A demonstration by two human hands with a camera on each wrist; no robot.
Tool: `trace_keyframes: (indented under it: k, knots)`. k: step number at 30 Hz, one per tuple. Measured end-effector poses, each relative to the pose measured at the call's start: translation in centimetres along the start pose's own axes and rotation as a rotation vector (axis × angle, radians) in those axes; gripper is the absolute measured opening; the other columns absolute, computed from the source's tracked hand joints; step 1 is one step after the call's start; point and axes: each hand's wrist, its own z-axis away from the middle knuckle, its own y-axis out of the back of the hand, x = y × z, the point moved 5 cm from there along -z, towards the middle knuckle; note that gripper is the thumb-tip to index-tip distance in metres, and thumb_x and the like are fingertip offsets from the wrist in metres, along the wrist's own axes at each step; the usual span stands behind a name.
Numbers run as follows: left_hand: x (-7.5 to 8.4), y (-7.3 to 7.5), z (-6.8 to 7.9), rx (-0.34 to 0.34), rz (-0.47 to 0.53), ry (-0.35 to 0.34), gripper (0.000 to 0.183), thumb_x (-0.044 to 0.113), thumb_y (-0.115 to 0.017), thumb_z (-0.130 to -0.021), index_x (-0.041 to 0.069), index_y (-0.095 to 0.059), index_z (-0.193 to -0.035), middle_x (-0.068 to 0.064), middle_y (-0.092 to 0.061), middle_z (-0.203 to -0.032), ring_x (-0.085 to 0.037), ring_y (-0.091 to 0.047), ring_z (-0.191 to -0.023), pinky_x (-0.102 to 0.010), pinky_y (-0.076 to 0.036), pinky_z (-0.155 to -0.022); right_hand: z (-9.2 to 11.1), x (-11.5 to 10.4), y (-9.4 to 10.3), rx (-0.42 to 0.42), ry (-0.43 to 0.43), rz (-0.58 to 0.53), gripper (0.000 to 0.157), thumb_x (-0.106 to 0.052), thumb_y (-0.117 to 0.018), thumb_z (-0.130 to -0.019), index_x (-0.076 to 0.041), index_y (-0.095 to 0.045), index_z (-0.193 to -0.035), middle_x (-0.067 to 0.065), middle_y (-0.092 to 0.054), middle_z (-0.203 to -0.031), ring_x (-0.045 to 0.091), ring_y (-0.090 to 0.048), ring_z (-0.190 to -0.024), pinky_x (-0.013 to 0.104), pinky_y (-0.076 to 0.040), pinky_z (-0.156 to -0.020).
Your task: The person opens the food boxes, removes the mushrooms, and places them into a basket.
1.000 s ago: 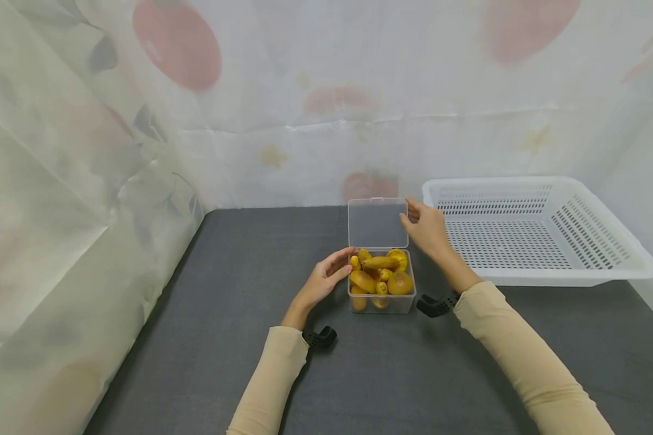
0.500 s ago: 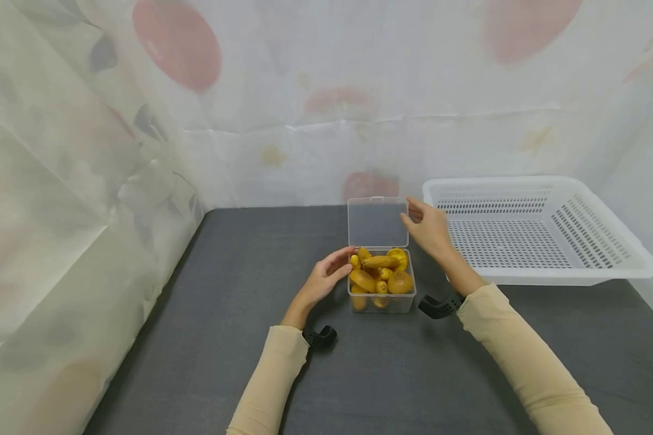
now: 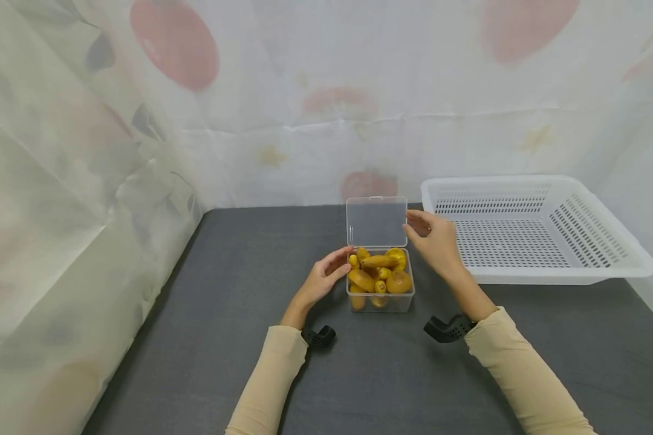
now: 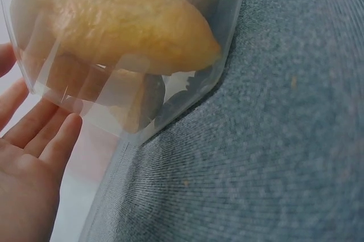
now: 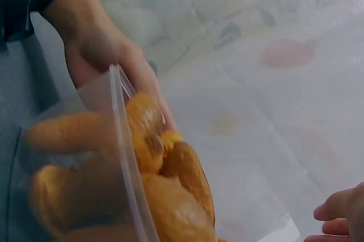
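Observation:
A clear plastic box (image 3: 396, 304) with a hinged lid (image 3: 376, 222) stands on the dark table. Its lid is raised toward the back. Inside lie several yellow-brown, rounded and elongated pieces (image 3: 378, 261) that look like small fruits or vegetables. My left hand (image 3: 321, 278) rests at the box's left side; in the left wrist view its extended fingertips (image 4: 69, 123) meet the clear wall. My right hand (image 3: 438, 244) is raised beside the lid's right edge, fingers loosely bent. In the right wrist view its fingers (image 5: 335, 216) show a gap from the lid and hold nothing.
A white perforated basket (image 3: 522, 275) stands at the back right, close behind my right hand. The dark cloth-covered table (image 3: 239, 290) stretches to the left and front. A patterned curtain (image 3: 283, 78) hangs at the back and left.
My right hand has moved down and slightly right, away from the lid's upper right corner. The lid stays raised; my left hand and the box have hardly moved.

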Motion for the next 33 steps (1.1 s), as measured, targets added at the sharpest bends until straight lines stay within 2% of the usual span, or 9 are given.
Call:
trace_keyframes:
  k: [11,23,27,33]
  knots:
    - [-0.1,0.1,0.0,0.002,-0.003,-0.006,0.047,0.008,-0.051,-0.099,0.001,-0.042,-0.144,-0.022,-0.045,-0.148,-0.037,-0.044,-0.138,-0.034,-0.043,-0.111,2.3,-1.5,-1.0,-0.052,0.147,0.006,0.027,-0.002,-0.075,-0.080,0.006,-0.070,-0.105,0.024,-0.073,-0.099,0.037,-0.071,-0.087,0.047,-0.058,-0.077]
    - [-0.2,0.1,0.1,0.007,0.009,-0.005,0.046,0.007,-0.051,-0.099,0.001,-0.042,-0.144,-0.023,-0.046,-0.147,-0.038,-0.044,-0.137,-0.032,-0.045,-0.108,2.9,-1.8,-2.8,-0.148,0.325,0.001,0.023,-0.002,-0.080,-0.075,0.001,-0.074,-0.097,0.017,-0.075,-0.094,0.030,-0.071,-0.087,0.042,-0.058,-0.077]
    - [-0.3,0.1,0.1,0.006,0.007,0.000,0.046,0.008,-0.051,-0.100,0.001,-0.042,-0.144,-0.022,-0.046,-0.147,-0.037,-0.044,-0.138,-0.035,-0.044,-0.109,2.8,-1.4,-3.4,-0.189,0.313,0.021,0.022,-0.003,-0.079,-0.076,0.001,-0.074,-0.097,0.016,-0.075,-0.094,0.029,-0.071,-0.087,0.041,-0.058,-0.078]
    - [-0.3,0.1,0.1,0.006,0.018,0.017,0.046,0.009,-0.051,-0.100,0.003,-0.042,-0.144,-0.021,-0.046,-0.148,-0.036,-0.043,-0.138,-0.032,-0.044,-0.110,2.8,-0.9,-3.8,-0.233,0.256,0.041,0.024,-0.005,-0.078,-0.077,0.002,-0.074,-0.099,0.017,-0.075,-0.096,0.029,-0.071,-0.086,0.041,-0.058,-0.078]
